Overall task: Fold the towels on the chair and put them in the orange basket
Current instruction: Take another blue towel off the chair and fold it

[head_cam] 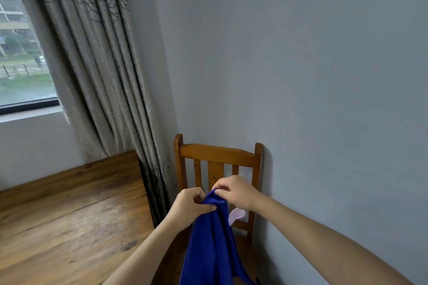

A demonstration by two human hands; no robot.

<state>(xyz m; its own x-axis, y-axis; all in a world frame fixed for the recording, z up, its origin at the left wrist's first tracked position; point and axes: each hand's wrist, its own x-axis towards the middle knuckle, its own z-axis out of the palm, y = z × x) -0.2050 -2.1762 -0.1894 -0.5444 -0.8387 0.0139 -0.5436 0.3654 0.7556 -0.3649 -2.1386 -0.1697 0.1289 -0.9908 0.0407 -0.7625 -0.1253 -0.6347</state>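
A dark blue towel [209, 245] hangs down in front of a wooden chair [217, 156] that stands against the grey wall. My left hand [191, 203] pinches the towel's top edge from the left. My right hand [236, 191] grips the same bunched top edge from the right, close beside the left hand. A bit of pale pink cloth [236, 214] shows behind the blue towel, low by the chair back. The chair seat is mostly hidden by the towel and my arms. No orange basket is in view.
A wooden table [69, 215] fills the lower left. A patterned grey curtain [97, 65] hangs between the window [20, 53] and the chair. The grey wall [324, 76] is close on the right.
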